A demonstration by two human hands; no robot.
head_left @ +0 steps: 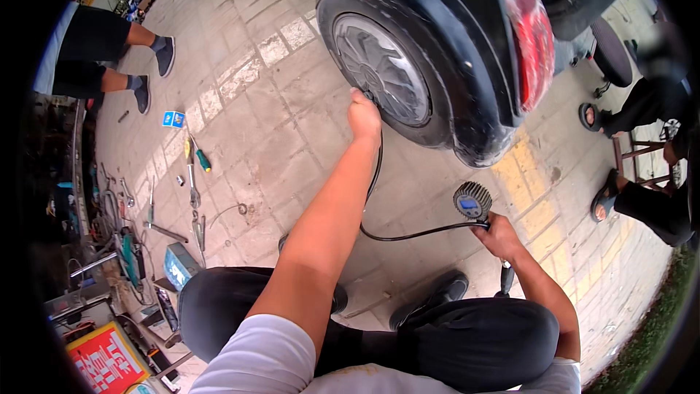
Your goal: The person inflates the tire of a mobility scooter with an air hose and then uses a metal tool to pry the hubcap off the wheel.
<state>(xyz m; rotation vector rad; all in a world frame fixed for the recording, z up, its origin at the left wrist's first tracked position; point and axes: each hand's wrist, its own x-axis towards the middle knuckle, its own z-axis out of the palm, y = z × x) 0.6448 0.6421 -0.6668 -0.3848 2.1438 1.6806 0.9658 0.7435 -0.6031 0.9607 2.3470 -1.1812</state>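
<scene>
Pale paving bricks [270, 128] cover the ground, crossed by whitish and yellow bands. At the far left, beside a red and yellow sign [106, 361], cables and tools crowd together; above them stands a person in black shorts [89, 38] and dark shoes. Loose on the paving, a little further right, lie a small blue and white box [173, 119], a screwdriver with a green handle [203, 161] and a ratchet wrench [193, 182], with a larger blue box [179, 266] nearer the person's knee. In the middle, the left hand [364, 120] reaches up to the rim of a scooter's wheel [383, 69], curled around the end of a black hose [415, 235], its fingertips mostly hidden. The hose loops down and across to a round gauge [472, 201] with a ribbed dark casing and a lit blue display, near the scooter's rear. The right hand [500, 237] is wrapped around the gauge's handle just below the dial. Above it is the red tail light [531, 47]; at the far right, someone in dark trousers and sandals [604, 195] sits.
</scene>
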